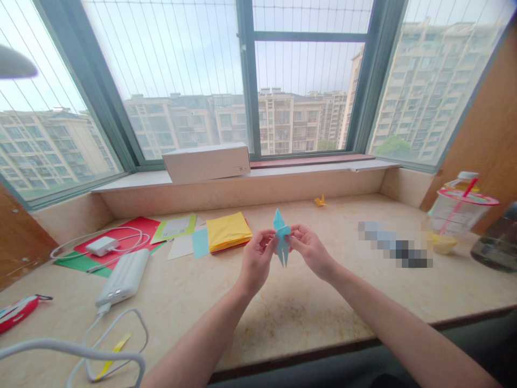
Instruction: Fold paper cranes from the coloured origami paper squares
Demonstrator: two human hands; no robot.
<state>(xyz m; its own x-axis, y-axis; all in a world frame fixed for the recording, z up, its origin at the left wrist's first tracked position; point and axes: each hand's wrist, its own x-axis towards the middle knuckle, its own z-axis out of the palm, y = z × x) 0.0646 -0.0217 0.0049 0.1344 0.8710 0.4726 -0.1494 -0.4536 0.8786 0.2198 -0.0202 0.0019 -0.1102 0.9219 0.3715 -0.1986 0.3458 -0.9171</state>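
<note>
A light blue folded paper figure [281,236], with a point upward and two thin points downward, is held above the marble sill [291,307]. My left hand [257,256] pinches its left side and my right hand [310,249] pinches its right side, fingertips closed on the paper at mid-height. A small yellow folded paper figure [320,201] sits far back on the sill, apart from both hands.
A stack of yellow paper [228,231] and loose coloured sheets [133,237] lie at the left, with a white charger [102,246], a white power bank [123,277] and cables. A white box [207,161] rests on the ledge. A lidded cup with straw [458,211] stands right.
</note>
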